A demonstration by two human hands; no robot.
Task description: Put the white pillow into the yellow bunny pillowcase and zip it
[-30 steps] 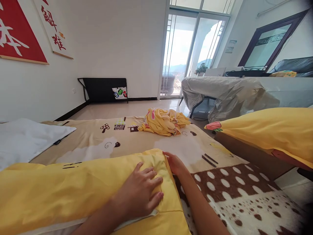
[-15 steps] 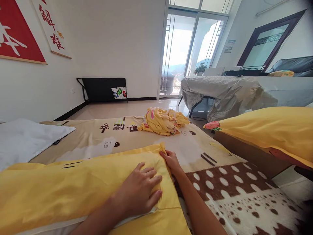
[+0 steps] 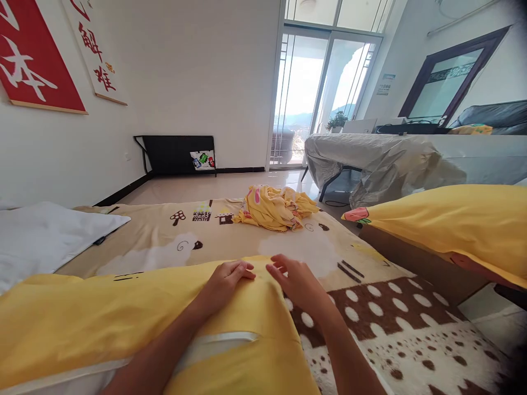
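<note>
A yellow pillowcase point(image 3: 123, 307) with a white pillow point(image 3: 218, 346) inside lies before me, its long opening showing a strip of white. On its upper surface near the far right corner rests my left hand point(image 3: 228, 277), fingers loosely bent, with nothing seen in them. Just beside that corner is my right hand point(image 3: 300, 282), its fingers curved and apart at the edge, the cloth not pinched between them. Black printed lines mark the case's far edge.
Beneath is a patterned blanket point(image 3: 230, 244) with a crumpled yellow cloth point(image 3: 275, 208) farther off. A white pillow point(image 3: 57, 233) lies at left and another yellow pillow point(image 3: 448, 219) at right. Behind stands a plastic-covered table point(image 3: 370, 151) near glass doors point(image 3: 308, 99).
My right hand has let go of the pillowcase corner, which has dropped and rounded. My left hand has moved up and away from me, closer to my right hand.
</note>
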